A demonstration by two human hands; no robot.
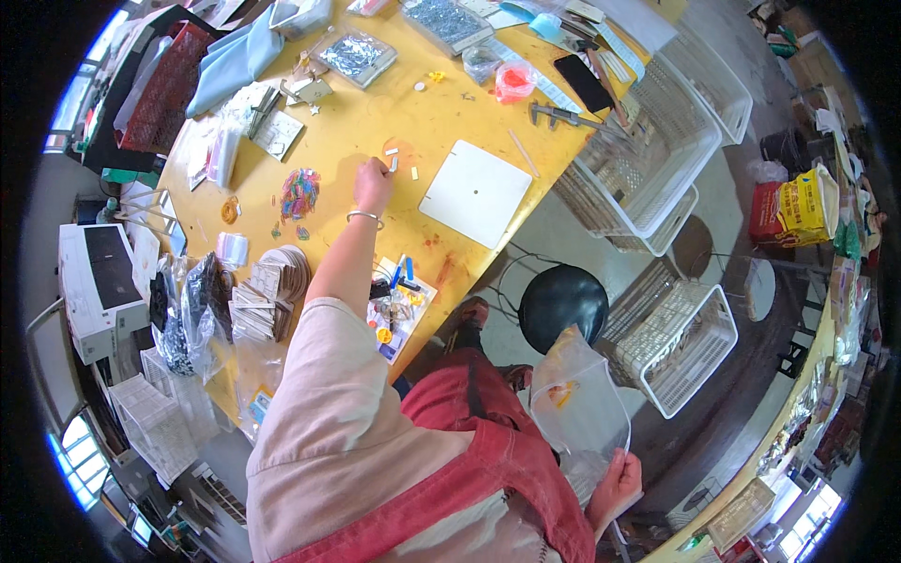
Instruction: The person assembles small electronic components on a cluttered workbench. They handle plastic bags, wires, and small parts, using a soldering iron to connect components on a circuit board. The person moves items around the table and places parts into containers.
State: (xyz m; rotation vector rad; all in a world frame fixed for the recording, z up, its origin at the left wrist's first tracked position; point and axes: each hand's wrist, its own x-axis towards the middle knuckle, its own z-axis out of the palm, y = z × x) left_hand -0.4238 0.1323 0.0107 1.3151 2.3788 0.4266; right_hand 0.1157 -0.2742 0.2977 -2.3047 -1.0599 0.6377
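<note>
The left hand's (374,185) grip is curled over the yellow bench (432,117); whether it grasps anything, I cannot tell. Small white pieces (414,173) lie just beside it, between one and three o'clock. The right hand's (615,483) grip pinches a clear bag (584,389), extending toward eleven. From the left hand, a white board (476,192) lies at three, a multicoloured pile (300,194) at nine.

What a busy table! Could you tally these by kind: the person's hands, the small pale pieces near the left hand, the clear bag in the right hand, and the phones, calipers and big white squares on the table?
Hands: 2
Pale pieces: 3 visible
Clear bag: 1
Phone: 1
Caliper: 1
White square: 1
Total: 9
</note>
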